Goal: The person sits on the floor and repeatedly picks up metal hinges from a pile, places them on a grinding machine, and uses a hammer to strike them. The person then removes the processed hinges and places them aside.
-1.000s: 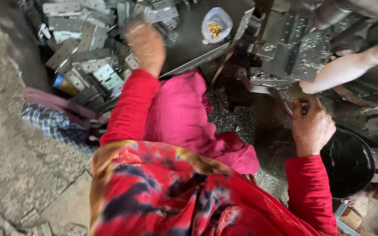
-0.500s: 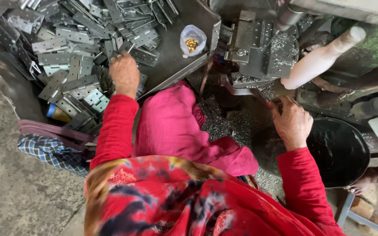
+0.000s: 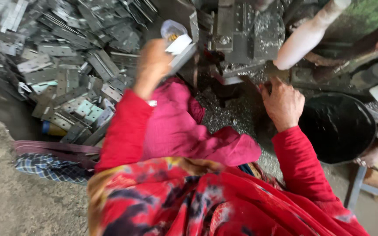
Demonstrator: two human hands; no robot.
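Observation:
My left hand [image 3: 154, 63] is raised over the heap of grey metal hinge plates [image 3: 73, 57] and grips one flat metal plate [image 3: 181, 47], blurred by motion. My right hand [image 3: 281, 102] rests low against the base of the grey metal press machine [image 3: 246, 35], its fingers curled on a small part at the machine's lower edge that I cannot make out. Both arms wear red sleeves. A pink cloth [image 3: 184, 126] lies over my lap between the hands.
A white handle [image 3: 305, 37] juts out from the machine at the upper right. A black round tub [image 3: 340, 126] stands to the right. Metal shavings [image 3: 237, 113] cover the ground under the machine. A small plastic bag [image 3: 171, 29] lies on the tray; checked cloth [image 3: 49, 168] at left.
My left hand has come off the heap and swung right toward the machine, now carrying a plate. My right hand stays at the machine's base. The camera has moved closer.

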